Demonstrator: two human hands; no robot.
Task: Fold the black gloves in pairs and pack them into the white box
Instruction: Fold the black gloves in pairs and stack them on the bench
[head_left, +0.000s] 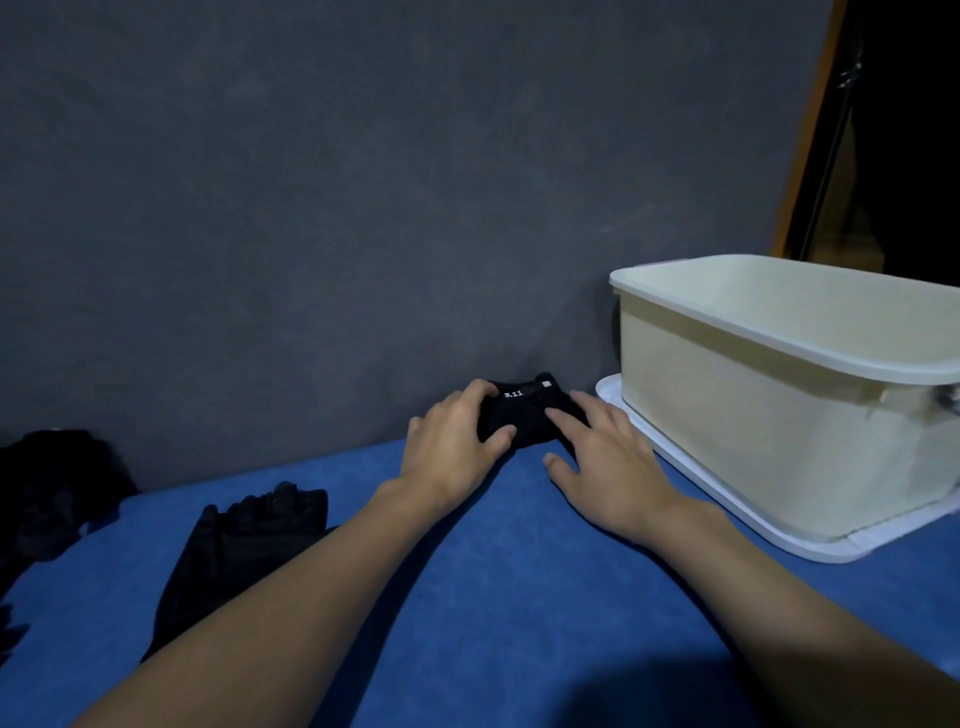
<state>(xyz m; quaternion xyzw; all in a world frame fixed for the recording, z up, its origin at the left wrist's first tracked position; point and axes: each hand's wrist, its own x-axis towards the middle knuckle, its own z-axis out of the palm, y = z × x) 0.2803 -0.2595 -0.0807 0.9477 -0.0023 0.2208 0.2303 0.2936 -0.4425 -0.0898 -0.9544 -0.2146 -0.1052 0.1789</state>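
Two hands held the folded gloves (523, 422) just left of the smooth white box (737, 415).
The left hand (451, 448) gripped the soft black bundle with curled fingers; the right hand (614, 474) pressed it, fingers straight.

Blue cloth-covered bench (493, 597) fills everything from 4 round to 8 o'clock, with a flat grey wall (363, 182) behind it up at 12. Flat white tray (831, 551) sits on the bench at 4. Orange-brown strip (804, 156) at 1 o'clock, might be a door frame, too dark past it to tell.

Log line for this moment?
left hand grips folded gloves | right hand presses them | white box at right, contents unseen | loose gloves at left
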